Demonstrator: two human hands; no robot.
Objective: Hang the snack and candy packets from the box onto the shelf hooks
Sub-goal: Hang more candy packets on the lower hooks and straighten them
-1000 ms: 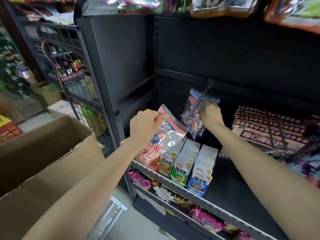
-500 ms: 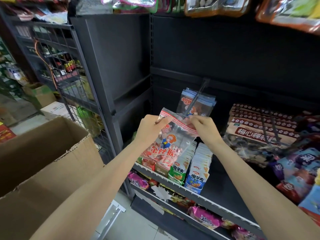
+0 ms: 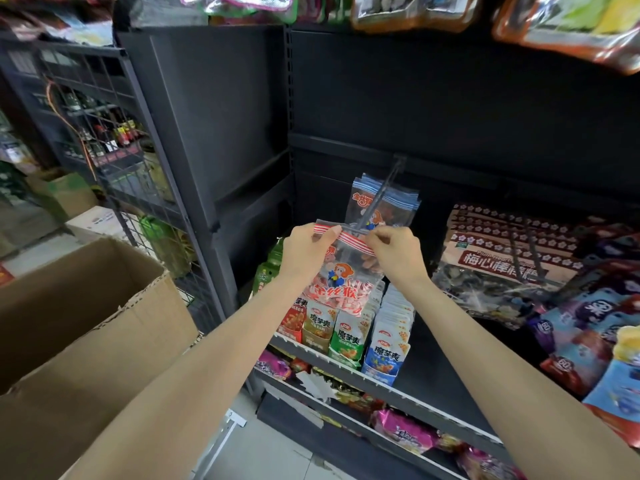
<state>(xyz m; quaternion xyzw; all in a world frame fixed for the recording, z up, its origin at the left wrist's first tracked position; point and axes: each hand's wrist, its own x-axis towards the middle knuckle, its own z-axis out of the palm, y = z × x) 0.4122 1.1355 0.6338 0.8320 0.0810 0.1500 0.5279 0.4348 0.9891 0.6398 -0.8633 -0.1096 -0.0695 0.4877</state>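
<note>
Packet handover done: red-striped candy packet [image 3: 341, 271], a second ago dangling from left hand [image 3: 304, 252] alone while right hand [image 3: 394, 252] seated a blue-striped one on the hook, now pinched at its top strip by both. Right grip off the blue packets [image 3: 382, 206], moved over to the red header's right end; left grip clamped on the left end. Header stretched flat, raised just at the tip of the hook [image 3: 379, 195], touching or nearly so; cannot tell if the hole is on yet. Means blue packet counted as hung, red one in the threading step, not yet hung.

Counts: two hands, both grasping the same packet. One red-striped packet in hand. Blue-striped packets on the hook: at least two overlapping, exact number unclear. One hook in use here; further hooks at right carrying plum candy bags [image 3: 498, 268], stack count unreadable. One cardboard box [image 3: 86, 327] at left, open, contents hidden. Four rows of small upright snack packs [image 3: 349, 337] on the shelf [image 3: 398, 382] below the hands. Lower shelf: loose pink packets, uncounted.
</note>
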